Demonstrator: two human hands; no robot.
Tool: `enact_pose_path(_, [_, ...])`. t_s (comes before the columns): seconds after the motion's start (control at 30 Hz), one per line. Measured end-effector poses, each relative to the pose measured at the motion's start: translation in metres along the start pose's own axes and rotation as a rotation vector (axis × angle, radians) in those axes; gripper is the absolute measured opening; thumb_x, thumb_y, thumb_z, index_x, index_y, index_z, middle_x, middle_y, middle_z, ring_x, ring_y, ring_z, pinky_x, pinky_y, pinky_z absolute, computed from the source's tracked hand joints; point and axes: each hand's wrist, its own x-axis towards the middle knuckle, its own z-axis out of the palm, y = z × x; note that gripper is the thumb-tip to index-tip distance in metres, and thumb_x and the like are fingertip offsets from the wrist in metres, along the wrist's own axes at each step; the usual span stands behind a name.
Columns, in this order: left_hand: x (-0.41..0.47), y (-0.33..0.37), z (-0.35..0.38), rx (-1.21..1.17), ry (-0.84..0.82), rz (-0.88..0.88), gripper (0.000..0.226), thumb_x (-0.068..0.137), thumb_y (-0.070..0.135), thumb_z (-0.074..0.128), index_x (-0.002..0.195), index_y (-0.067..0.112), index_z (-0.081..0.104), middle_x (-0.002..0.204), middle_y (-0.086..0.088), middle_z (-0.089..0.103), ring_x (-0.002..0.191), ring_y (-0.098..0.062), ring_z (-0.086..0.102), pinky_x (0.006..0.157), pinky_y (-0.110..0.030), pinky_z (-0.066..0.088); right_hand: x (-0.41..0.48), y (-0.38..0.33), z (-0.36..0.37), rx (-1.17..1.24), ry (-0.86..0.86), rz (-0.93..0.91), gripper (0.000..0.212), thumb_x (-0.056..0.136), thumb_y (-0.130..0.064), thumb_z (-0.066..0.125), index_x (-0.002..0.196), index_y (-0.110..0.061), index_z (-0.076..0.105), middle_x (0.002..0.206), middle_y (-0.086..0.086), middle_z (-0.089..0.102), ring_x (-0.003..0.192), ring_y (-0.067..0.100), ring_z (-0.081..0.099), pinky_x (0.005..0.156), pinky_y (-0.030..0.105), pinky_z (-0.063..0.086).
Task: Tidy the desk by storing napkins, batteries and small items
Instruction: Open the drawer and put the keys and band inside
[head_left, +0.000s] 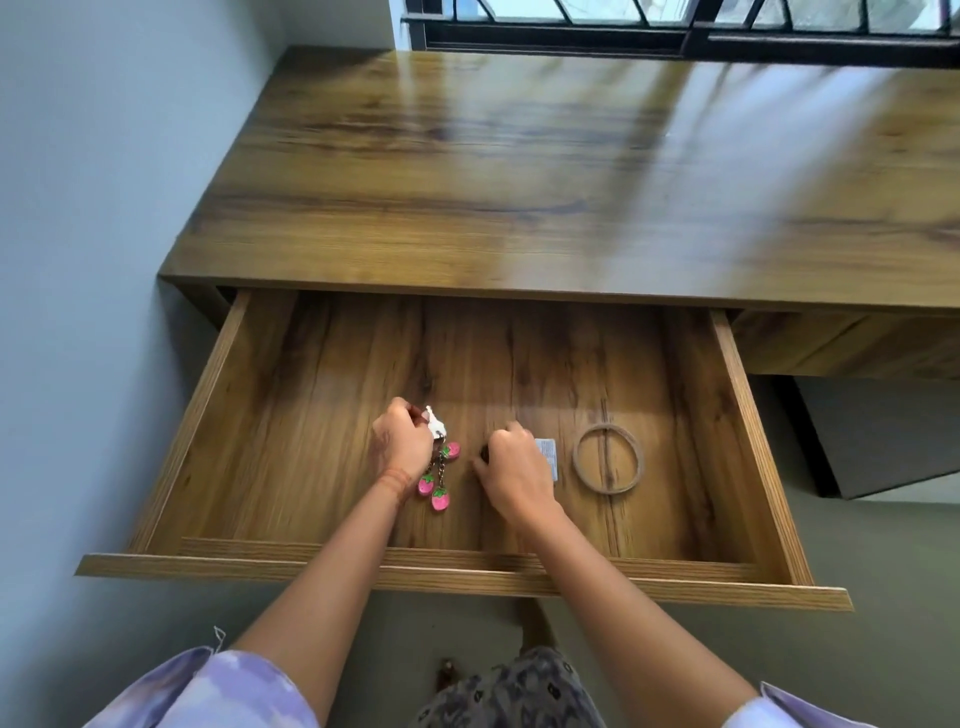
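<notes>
The wooden drawer under the desk is pulled wide out. Inside it, my left hand is shut on a keyring with silver keys; three pink strawberry charms trail from it onto the drawer floor. My right hand is a closed fist just to the right, with something small and dark at its fingertips that I cannot make out. A small white packet lies half hidden behind that hand. A beige hair tie lies flat further right.
The wooden desk top stretches toward a barred window. A pale wall runs along the left. A second drawer front is shut on the right. A grey object sits below the desk.
</notes>
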Motion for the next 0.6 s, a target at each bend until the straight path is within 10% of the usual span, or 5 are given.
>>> enact_pose_path(0.37, [-0.060, -0.035, -0.043, 0.090, 0.051, 0.295, 0.015, 0.093, 0.019, 0.052, 0.097, 0.006, 0.059, 0.103, -0.011, 0.064, 0.084, -0.016, 0.050, 0.068, -0.027, 0.039, -0.063, 0.001, -0.014, 0.084, 0.324, -0.070, 0.027, 0.091, -0.025, 0.053, 0.108, -0.005, 0.060, 0.109, 0.008, 0.060, 0.100, 0.020, 0.056, 0.078, 0.027, 0.048])
enact_pose_path(0.6, [-0.105, -0.062, -0.048, 0.212, 0.156, 0.522, 0.017, 0.094, 0.026, 0.048, 0.097, 0.011, 0.056, 0.098, -0.003, 0.062, 0.088, -0.013, 0.049, 0.082, -0.028, 0.038, -0.111, 0.002, 0.005, -0.039, 0.455, -0.159, 0.043, 0.093, -0.032, 0.048, 0.121, -0.001, 0.055, 0.130, 0.017, 0.055, 0.126, 0.031, 0.046, 0.108, 0.043, 0.035])
